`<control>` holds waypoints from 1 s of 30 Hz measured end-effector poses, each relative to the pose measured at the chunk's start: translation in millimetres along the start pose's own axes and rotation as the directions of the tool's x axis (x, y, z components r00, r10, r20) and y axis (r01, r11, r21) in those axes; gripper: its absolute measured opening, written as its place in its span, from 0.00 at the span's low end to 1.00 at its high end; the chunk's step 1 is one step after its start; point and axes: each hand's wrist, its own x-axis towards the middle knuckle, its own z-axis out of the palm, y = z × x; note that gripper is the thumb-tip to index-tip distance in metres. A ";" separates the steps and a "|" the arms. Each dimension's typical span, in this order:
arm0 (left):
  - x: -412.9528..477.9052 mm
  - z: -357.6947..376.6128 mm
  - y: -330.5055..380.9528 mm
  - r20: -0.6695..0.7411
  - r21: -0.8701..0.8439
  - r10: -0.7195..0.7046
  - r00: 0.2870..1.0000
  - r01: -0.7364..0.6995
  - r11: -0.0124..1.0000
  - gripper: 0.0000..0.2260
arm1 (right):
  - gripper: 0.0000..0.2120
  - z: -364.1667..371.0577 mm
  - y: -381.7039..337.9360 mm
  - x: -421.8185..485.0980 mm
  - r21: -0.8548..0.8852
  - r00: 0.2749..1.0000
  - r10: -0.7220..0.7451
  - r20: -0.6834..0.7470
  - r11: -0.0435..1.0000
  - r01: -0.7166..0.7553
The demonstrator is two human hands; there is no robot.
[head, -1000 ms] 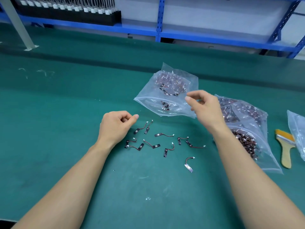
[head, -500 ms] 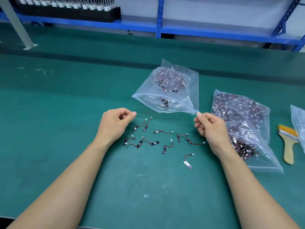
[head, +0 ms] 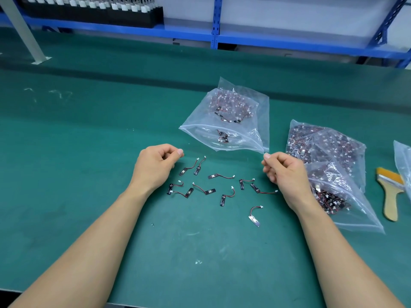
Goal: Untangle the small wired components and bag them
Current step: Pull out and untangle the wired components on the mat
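Several small wired components [head: 220, 176], black tabs on red-black leads with white plugs, lie spread singly on the green mat between my hands. A clear zip bag [head: 260, 121] lies beyond them, its mouth gaping toward me, with more components inside. My left hand [head: 155, 167] rests on the mat left of the pieces, fingers curled with the thumb on the forefinger, and nothing shows in it. My right hand [head: 287, 172] rests curled to their right, its thumb tip at the bag's near right corner; I cannot tell whether it touches.
A fuller clear bag [head: 329, 156] of tangled components lies right of my right hand. A wooden brush [head: 390, 192] and another bag [head: 403, 165] sit at the right edge. A blue shelf frame [head: 244, 38] and a grey post [head: 24, 34] stand at the back.
My right hand came down from the open bag's mouth to the mat beside its corner and curled up. The left hand and the loose components stayed put.
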 end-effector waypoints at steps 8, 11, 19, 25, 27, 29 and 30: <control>0.3 0.6 -1.0 -0.002 0.011 -0.007 1.000 0.007 1.000 0.10 | 0.17 0.3 -0.2 -0.4 -0.008 1.000 -0.002 0.011 1.000 0.003; -0.1 0.8 -0.6 -0.001 0.008 -0.006 1.000 0.006 1.000 0.10 | 0.17 -0.2 0.7 -0.3 -0.017 1.000 -0.008 0.014 1.000 0.008; -0.9 0.7 0.1 0.009 0.010 -0.016 1.000 0.016 1.000 0.10 | 0.16 -0.2 2.8 0.2 -0.024 1.000 -0.010 0.007 1.000 0.010; -1.3 0.6 1.4 0.009 0.020 -0.023 1.000 0.022 1.000 0.11 | 0.14 0.4 2.4 -0.6 -0.032 1.000 -0.016 0.006 0.999 0.016; -1.5 0.4 1.3 0.009 0.021 -0.024 1.000 0.024 0.999 0.11 | 0.14 0.5 2.4 -0.5 -0.035 1.000 -0.015 0.005 0.999 0.015; -1.7 0.4 1.1 0.012 0.021 -0.024 1.000 0.024 0.999 0.10 | 0.14 0.4 2.5 -0.7 -0.035 1.000 -0.013 0.004 0.999 0.013; -1.5 0.5 1.2 0.013 0.021 -0.026 1.000 0.025 0.999 0.10 | 0.14 0.4 2.6 -0.7 -0.034 1.000 -0.013 0.003 0.999 0.013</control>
